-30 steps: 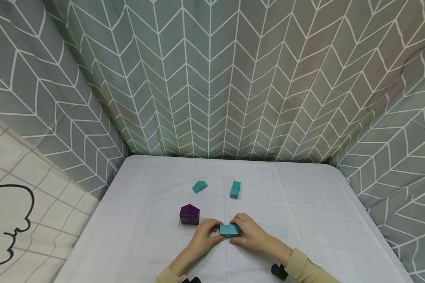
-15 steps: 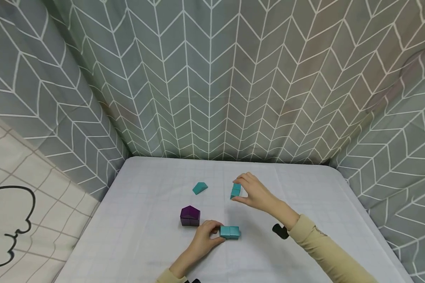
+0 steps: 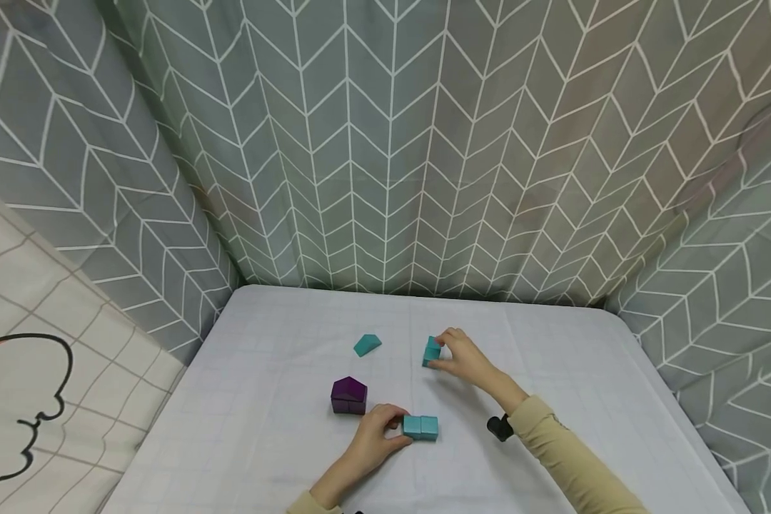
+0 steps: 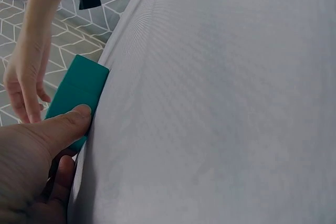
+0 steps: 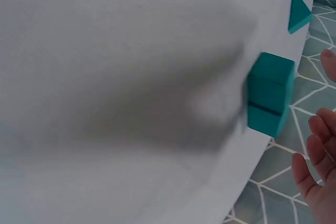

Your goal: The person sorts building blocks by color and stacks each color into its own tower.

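Teal block pair (image 3: 420,427) lies on the bench (image 3: 552,371) nearest me, pinched at its end by my left hand (image 3: 375,432). Beyond it, my right hand (image 3: 464,357), fingers spread, closes on the upright teal block (image 3: 431,351); gripping comes next, I judge.

We can't make out any writing, labels, brands or numbers anywhere in these shots; nothing readable on the blocks, the cloth or the backdrop.
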`<state>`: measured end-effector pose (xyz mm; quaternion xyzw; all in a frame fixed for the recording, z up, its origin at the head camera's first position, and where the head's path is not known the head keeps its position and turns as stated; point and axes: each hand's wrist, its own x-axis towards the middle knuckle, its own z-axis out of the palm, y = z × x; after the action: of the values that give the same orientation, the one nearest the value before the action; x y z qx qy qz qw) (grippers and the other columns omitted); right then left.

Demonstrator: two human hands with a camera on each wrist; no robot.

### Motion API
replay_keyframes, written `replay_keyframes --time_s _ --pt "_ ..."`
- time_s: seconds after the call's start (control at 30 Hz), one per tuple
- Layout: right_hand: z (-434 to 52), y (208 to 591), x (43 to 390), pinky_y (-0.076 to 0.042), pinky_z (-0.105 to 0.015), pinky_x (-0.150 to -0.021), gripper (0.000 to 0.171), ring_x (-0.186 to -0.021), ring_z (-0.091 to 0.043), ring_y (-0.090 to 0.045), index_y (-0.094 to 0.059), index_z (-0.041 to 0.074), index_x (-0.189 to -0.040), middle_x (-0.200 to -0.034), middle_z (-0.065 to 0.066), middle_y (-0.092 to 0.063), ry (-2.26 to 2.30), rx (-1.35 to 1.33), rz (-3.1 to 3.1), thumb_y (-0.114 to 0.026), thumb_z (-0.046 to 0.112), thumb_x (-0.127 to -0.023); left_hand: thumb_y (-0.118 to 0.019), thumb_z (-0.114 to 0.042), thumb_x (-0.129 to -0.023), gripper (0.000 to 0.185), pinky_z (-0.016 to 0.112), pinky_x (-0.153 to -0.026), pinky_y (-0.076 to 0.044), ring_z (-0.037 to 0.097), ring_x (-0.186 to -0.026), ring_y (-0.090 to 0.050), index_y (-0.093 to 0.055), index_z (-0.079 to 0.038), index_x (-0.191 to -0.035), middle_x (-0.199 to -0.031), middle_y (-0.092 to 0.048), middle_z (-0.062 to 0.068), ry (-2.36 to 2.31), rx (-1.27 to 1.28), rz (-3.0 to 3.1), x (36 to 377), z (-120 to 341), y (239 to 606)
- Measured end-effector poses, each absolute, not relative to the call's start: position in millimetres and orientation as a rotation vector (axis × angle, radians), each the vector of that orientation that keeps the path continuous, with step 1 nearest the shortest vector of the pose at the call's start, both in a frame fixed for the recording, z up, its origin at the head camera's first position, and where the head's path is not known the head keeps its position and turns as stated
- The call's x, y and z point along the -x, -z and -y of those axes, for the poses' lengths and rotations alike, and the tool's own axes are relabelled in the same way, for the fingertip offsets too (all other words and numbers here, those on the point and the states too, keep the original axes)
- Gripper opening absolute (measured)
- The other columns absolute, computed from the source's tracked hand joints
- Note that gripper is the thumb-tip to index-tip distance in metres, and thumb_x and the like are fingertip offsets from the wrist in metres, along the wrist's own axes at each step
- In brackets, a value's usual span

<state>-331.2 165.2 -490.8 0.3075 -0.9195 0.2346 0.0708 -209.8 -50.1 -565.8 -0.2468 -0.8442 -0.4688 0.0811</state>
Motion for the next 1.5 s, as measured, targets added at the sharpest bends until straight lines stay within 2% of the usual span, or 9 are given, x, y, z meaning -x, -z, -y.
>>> replay_keyframes --time_s 0.13,0.57,0.8,1.07,1.5 --pt "-167 505 332 -0.044 -0.033 -0.075 0.041 -0.086 -0.018 -0.048 -0.06 -0.001 -0.095 -0.088 -0.004 -0.054 -0.705 -0.878 2.783 -0.075 0.026 -0.069 -0.075 -0.019 -0.069 0.032 0.016 -0.068 -0.043 0.007 -0.076 -0.049 -0.061 -0.013 -0.098 -0.085 -0.057 -0.008 1.384 0.735 2.514 208 49 568" --pt "-165 523 327 -0.045 -0.034 -0.075 0.038 -0.085 -0.019 -0.051 -0.059 -0.002 -0.096 -0.088 -0.007 -0.053 -0.795 -0.756 2.8 -0.075 0.019 -0.07 -0.074 -0.019 -0.07 0.031 0.017 -0.068 -0.045 0.005 -0.079 -0.05 -0.061 -0.013 -0.097 -0.088 -0.058 -0.009 1.428 0.704 2.559 205 46 571" --pt "-161 530 325 -0.046 -0.03 -0.069 0.038 -0.08 -0.017 -0.052 -0.056 -0.001 -0.098 -0.089 -0.006 -0.054 -0.879 -0.678 2.785 -0.076 0.013 -0.069 -0.074 -0.021 -0.07 0.031 0.017 -0.068 -0.044 0.005 -0.078 -0.049 -0.061 -0.014 -0.098 -0.088 -0.058 -0.01 1.415 0.686 2.577 207 46 568" --pt "-155 537 320 -0.043 -0.024 -0.059 0.038 -0.069 -0.011 -0.047 -0.054 -0.003 -0.098 -0.084 -0.003 -0.052 -0.992 -0.619 2.805 -0.074 0.012 -0.07 -0.074 -0.022 -0.07 0.031 0.017 -0.068 -0.045 0.005 -0.079 -0.05 -0.061 -0.014 -0.098 -0.088 -0.058 -0.01 1.42 0.692 2.575 206 46 568" --pt "-153 540 322 -0.037 -0.023 -0.057 0.035 -0.067 -0.01 -0.041 -0.056 -0.006 -0.099 -0.077 0.0 -0.045 -0.986 -0.629 2.82 -0.072 0.012 -0.072 -0.074 -0.023 -0.07 0.032 0.016 -0.068 -0.045 0.003 -0.079 -0.05 -0.061 -0.015 -0.098 -0.089 -0.058 -0.01 1.418 0.697 2.562 210 47 570"
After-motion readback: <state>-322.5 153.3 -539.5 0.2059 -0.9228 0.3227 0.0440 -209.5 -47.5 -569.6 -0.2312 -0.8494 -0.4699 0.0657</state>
